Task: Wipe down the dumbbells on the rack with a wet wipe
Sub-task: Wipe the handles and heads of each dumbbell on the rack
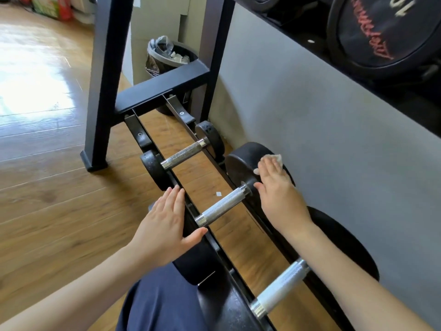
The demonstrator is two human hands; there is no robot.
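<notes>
Low black dumbbell rack (152, 89) carrying three dumbbells; middle dumbbell (222, 207) between both hands. Left hand (164, 220) flat, fingers straight, on near head. Right hand (278, 192) flat, pressing wet wipe (276, 158) onto far head.

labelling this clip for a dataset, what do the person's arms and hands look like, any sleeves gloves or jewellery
Both forearms are bare, with no sleeves in view. The left hand and right hand wear no gloves, and no rings, watch or bracelets show. Dark navy clothing covers the lap.
</notes>
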